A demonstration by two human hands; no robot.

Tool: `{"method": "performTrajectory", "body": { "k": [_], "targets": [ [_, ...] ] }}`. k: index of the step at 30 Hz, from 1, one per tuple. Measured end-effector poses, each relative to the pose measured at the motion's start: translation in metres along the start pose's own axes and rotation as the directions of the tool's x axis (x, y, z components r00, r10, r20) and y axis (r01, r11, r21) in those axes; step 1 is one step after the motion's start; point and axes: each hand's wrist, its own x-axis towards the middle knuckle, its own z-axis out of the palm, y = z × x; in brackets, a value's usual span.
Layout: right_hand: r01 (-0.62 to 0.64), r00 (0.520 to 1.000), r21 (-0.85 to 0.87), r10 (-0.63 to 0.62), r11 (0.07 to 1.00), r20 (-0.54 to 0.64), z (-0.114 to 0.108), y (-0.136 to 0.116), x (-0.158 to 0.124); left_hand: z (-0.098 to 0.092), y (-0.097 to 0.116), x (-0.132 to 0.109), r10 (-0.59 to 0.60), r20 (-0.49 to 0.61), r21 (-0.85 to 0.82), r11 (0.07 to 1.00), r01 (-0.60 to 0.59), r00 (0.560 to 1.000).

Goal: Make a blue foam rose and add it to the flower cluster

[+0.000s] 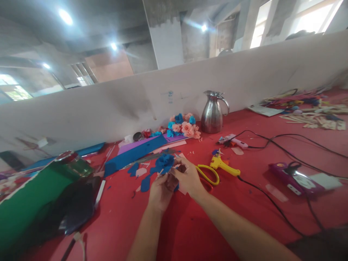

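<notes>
Head view: the left hand point(161, 191) and right hand point(187, 175) pinch the near side of a blue flower point(165, 162), which sits just beyond their fingers. Probably papery, light and easily crushed, it is best held at its base.

I see two bare forearms point(231, 221) slanting inward, left hand point(161, 192) close beside the right hand point(189, 178), fingers point(184, 162) curled and pinching.

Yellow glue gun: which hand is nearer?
Right. The right hand is just left of the yellow glue gun, not touching it; the left hand is farther left, on the other side of the right hand.
</notes>
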Motion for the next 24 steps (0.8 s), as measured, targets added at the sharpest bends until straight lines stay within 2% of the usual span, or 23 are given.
{"method": "performTrajectory", "body": {
  "k": [4, 10, 12, 15, 18, 24],
  "targets": [
    [0.029, 0.997, -0.063, -0.033, 0.998, -0.067, -0.001, -0.001, 0.001, -0.003, -0.002, 0.001, 0.007, -0.005, 0.044, 0.999, -0.007, 1.0],
    [0.048, 0.993, -0.1, -0.058, 0.994, -0.099, -0.001, -0.006, 0.002, 0.0, 0.002, -0.002, 0.065, -0.027, 0.003, 0.998, -0.065, 0.998],
    [0.062, 0.995, -0.11, -0.07, 0.992, -0.076, -0.002, -0.007, 0.002, 0.003, 0.004, -0.003, 0.082, -0.002, 0.008, 0.997, -0.082, 0.997],
    [0.041, 0.999, -0.012, -0.041, 0.999, 0.002, -0.002, -0.009, 0.002, 0.003, 0.005, -0.004, 0.093, 0.038, 0.015, 0.996, -0.093, 0.995],
    [0.007, 0.998, 0.097, -0.013, 0.995, 0.068, -0.001, -0.011, 0.002, 0.001, 0.005, -0.002, 0.104, 0.024, 0.021, 0.994, -0.104, 0.994],
    [-0.014, 0.994, 0.139, -0.002, 0.99, 0.113, 0.0, -0.011, 0.002, 0.002, 0.005, -0.003, 0.097, 0.021, 0.025, 0.995, -0.097, 0.995]
  ]
}}
